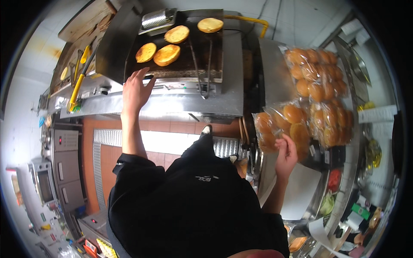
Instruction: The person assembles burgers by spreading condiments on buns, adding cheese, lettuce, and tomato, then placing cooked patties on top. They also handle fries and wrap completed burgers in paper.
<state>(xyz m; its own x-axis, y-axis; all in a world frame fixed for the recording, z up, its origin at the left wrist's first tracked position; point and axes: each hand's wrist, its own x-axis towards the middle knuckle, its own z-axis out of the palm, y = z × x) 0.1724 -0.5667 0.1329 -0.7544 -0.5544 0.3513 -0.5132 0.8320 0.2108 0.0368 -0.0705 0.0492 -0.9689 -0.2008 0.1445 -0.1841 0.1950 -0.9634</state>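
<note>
My left hand hovers at the front left edge of the flat griddle, fingers spread and nothing held. A small black part shows between its thumb and fingers. Several bun halves lie cut side up and browned on the griddle. Steel tongs rest there with their bend over the front edge. On the right, my right hand is at an opened plastic bag of buns, fingers loosely curled beside a bun. Whether it pinches the film or a bun cannot be made out.
More bagged buns lie on the right counter, with a white board nearer me. A perforated metal roller sits in a tray at the griddle's back left. Yellow-handled tools lean left of the griddle. A yellow pipe runs behind.
</note>
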